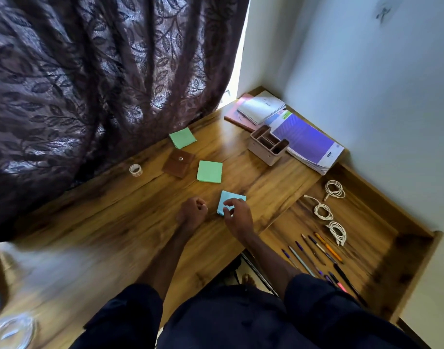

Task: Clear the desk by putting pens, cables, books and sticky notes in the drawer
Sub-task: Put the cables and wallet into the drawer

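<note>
My right hand [237,217] pinches the near edge of a blue sticky-note pad [229,197] lying on the wooden desk [130,222]. My left hand [193,210] rests beside it as a closed fist with nothing in it. Two green sticky-note pads lie farther back, one at the middle [209,172] and one near the curtain [182,137]. To the right, the open drawer [382,222] holds three coiled white cables [324,210] and several pens [319,255]. A purple book [306,142] and a white spiral notebook [262,107] on a pink book lie at the desk's back corner.
A beige pen organiser [267,144] stands in front of the books. A brown leather pouch [178,162] and a roll of clear tape [135,170] lie near the dark curtain [90,71]. Glass objects sit blurred at the near left [12,331]. A white wall borders the right.
</note>
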`<action>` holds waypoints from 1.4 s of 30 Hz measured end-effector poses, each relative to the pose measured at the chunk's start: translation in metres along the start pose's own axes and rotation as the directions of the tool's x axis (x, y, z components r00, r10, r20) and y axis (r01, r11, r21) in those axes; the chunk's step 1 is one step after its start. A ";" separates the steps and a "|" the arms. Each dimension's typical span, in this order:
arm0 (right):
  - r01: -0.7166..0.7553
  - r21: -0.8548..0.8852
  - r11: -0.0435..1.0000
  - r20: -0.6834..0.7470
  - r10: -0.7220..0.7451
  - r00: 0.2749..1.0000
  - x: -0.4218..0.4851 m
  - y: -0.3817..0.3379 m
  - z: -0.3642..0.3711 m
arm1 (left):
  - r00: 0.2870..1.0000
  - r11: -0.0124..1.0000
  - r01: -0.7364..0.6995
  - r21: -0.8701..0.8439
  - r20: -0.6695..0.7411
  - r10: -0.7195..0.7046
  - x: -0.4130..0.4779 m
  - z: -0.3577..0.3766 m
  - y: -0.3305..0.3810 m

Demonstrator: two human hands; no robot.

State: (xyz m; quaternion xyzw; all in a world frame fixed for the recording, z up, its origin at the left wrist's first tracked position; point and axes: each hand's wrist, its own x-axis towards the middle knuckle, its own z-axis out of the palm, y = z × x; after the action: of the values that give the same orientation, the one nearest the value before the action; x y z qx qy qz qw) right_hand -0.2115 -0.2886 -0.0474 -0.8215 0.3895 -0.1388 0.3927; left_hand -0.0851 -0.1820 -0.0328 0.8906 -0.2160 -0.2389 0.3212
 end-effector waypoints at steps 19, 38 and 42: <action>0.067 -0.075 0.995 0.091 -0.060 0.994 0.068 -0.079 0.061 | 0.955 0.966 0.232 -0.113 -0.162 -0.248 0.026 -0.065 -0.068; 0.226 -0.369 0.902 0.390 -0.071 0.918 0.188 -0.126 0.111 | 0.896 0.955 0.295 -0.035 -0.338 -0.289 0.091 -0.126 -0.094; 0.251 -0.373 0.893 0.409 -0.085 0.908 0.183 -0.125 0.110 | 0.894 0.952 0.306 -0.007 -0.342 -0.290 0.124 -0.138 -0.101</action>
State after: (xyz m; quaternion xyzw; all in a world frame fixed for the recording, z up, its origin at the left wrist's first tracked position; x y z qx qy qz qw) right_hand 0.0338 -0.3179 -0.0394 -0.9283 0.2519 0.0766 0.2625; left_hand 0.1144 -0.1133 -0.0430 0.9482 -0.0241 -0.1230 0.2920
